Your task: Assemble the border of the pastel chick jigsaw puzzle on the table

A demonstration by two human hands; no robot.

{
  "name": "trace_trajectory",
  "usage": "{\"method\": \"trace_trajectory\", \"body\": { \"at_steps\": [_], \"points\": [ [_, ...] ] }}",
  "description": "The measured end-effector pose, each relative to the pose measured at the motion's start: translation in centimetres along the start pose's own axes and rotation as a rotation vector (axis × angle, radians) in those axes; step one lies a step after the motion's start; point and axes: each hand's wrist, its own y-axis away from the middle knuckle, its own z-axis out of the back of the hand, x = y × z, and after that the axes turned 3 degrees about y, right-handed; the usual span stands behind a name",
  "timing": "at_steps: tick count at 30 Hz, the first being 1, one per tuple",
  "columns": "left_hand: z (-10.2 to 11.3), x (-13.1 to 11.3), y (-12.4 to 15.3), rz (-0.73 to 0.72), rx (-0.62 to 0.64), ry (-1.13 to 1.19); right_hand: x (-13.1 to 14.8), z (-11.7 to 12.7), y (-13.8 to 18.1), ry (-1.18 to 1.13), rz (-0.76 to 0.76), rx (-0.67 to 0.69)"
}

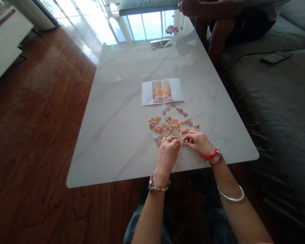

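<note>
My left hand rests on the near edge of a partly joined jigsaw puzzle, fingers bent and pressed down at its right end. Close beside it, my right hand pinches at a small puzzle piece against the joined section. The fingertips of both hands nearly meet there and hide part of the piece. Just beyond lie loose puzzle pieces in orange, pink and cream. A few purple pieces are set apart farther off.
A creased sheet with a printed picture lies beyond the pieces on the white marbled table. Toward the far end are a silvery packet and another heap of pieces. A person sits at the right on a sofa holding a phone on its seat.
</note>
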Motion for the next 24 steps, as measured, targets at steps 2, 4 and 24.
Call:
{"method": "trace_trajectory", "body": {
  "at_steps": [2, 4, 24],
  "points": [
    [0.3, 0.1, 0.0, 0.003, -0.010, 0.027, -0.1, 0.1, 0.0, -0.012, 0.002, -0.005],
    [0.9, 0.6, 0.1, 0.020, -0.038, 0.058, 0.0, 0.2, 0.0, -0.036, 0.007, -0.006],
    [4.3, 5.2, 2.0, 0.238, -0.047, 0.074, 6.4, -4.3, -1.2, 0.078, 0.062, 0.092]
  ]
}}
